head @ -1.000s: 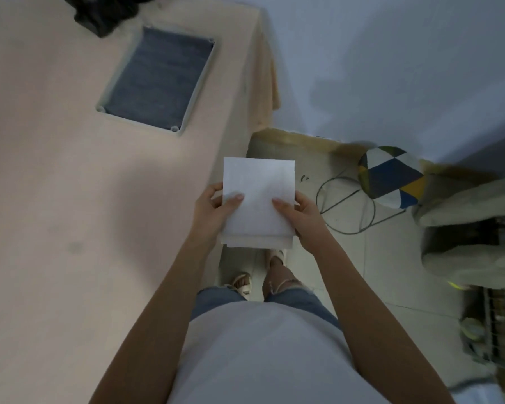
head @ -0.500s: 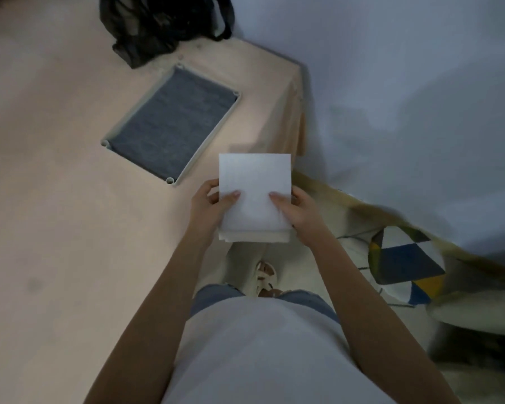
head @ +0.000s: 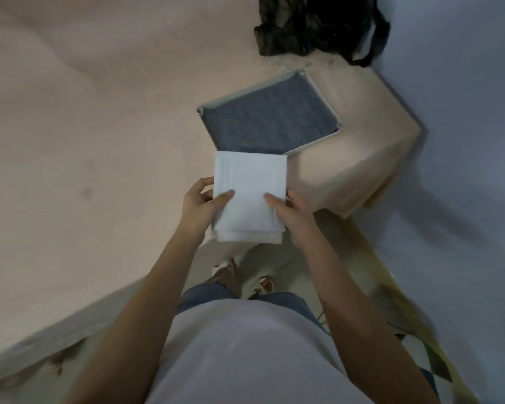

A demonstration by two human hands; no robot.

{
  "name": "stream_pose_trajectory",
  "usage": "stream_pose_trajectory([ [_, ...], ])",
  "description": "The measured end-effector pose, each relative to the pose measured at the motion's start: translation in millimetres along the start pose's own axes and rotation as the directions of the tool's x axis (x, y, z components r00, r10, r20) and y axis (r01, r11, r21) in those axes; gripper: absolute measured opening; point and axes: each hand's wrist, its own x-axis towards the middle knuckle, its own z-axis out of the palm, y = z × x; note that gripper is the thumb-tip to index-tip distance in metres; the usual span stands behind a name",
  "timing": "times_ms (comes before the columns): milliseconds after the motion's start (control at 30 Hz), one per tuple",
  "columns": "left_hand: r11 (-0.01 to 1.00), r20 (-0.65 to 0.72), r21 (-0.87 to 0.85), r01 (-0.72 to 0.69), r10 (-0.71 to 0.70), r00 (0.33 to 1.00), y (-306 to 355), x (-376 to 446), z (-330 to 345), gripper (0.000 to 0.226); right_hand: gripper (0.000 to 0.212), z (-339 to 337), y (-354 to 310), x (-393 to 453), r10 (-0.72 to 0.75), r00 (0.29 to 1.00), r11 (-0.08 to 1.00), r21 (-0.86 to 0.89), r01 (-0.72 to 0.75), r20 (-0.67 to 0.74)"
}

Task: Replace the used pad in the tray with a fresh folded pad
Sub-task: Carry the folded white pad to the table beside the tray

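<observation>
A white folded pad (head: 250, 185) is held up in front of me, above the table's near corner. My left hand (head: 200, 207) grips its left edge, thumb on top. My right hand (head: 293, 212) grips its right edge the same way. Just beyond the pad lies a shallow pale tray (head: 252, 90) with a dark grey pad (head: 270, 118) covering its floor. The white pad's far edge hides the tray's near corner.
The tray sits near the right end of a beige table (head: 85, 141). A black bag (head: 318, 24) lies on the table behind the tray, against a blue-grey wall (head: 464, 112). My feet (head: 239, 279) stand on the tiled floor below.
The view has swung left and forward, so the tray now lies directly beyond the white pad. Both hands keep the same hold on the pad.
</observation>
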Motion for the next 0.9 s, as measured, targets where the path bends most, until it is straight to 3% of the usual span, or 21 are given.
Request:
stream_pose_trajectory([
  [267, 0.99, -0.14, -0.139, 0.004, -0.023, 0.99, 11, 25, -49, 0.037, 0.024, 57, -29, 44, 0.048, 0.99, 0.995, -0.094, -0.036, 0.135],
  [633, 0.978, -0.258, -0.206, -0.028, -0.027, 0.966, 17, 56, -99, 0.032, 0.018, 118, -55, 82, -0.1, 0.977, 0.939, -0.307, 0.156, 0.191],
  [767, 0.992, -0.226, -0.123, -0.019, -0.01, 0.974, 16, 65, -107, 0.038, 0.017, 132, -61, 93, -0.133, 0.97, 0.903, -0.378, 0.203, 0.203],
  [900, 0.998, -0.234, 0.058, 0.002, 0.012, 0.972, 13, 79, -114, 0.054, 0.024, 141, -69, 107, -0.053, 0.969, 0.882, -0.444, 0.159, 0.242],
])
